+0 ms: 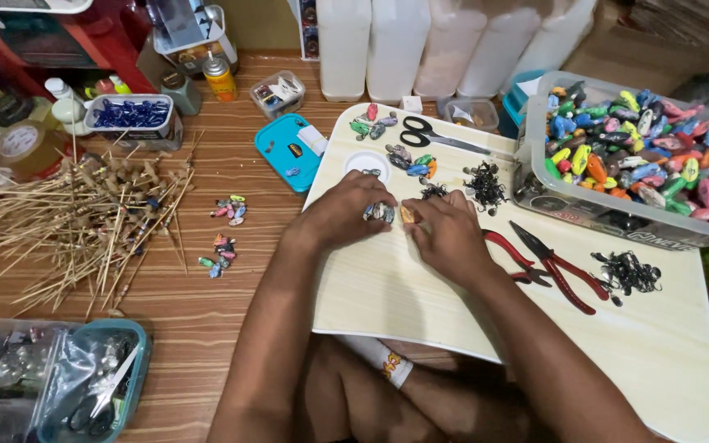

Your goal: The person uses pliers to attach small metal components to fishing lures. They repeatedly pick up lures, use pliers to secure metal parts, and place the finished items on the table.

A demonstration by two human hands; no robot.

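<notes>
- The left hand (345, 215) pinched a small glossy bead (379, 212), mottled silver, blue and dark, at frame centre above the pale lap board (387, 287).
- The right hand (446, 234), fingers curled, gripped a small tan piece (408, 215) beside it.
- Red-handled pliers (555, 267) lay right of the hands.

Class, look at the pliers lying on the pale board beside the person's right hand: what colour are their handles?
Red handles on the pliers, with dark metal jaws; the head view shows them plainly.

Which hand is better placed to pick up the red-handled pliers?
Probably the right hand: the red-handled pliers lie just beside it on the board, while the left hand sits on the far side.
</notes>
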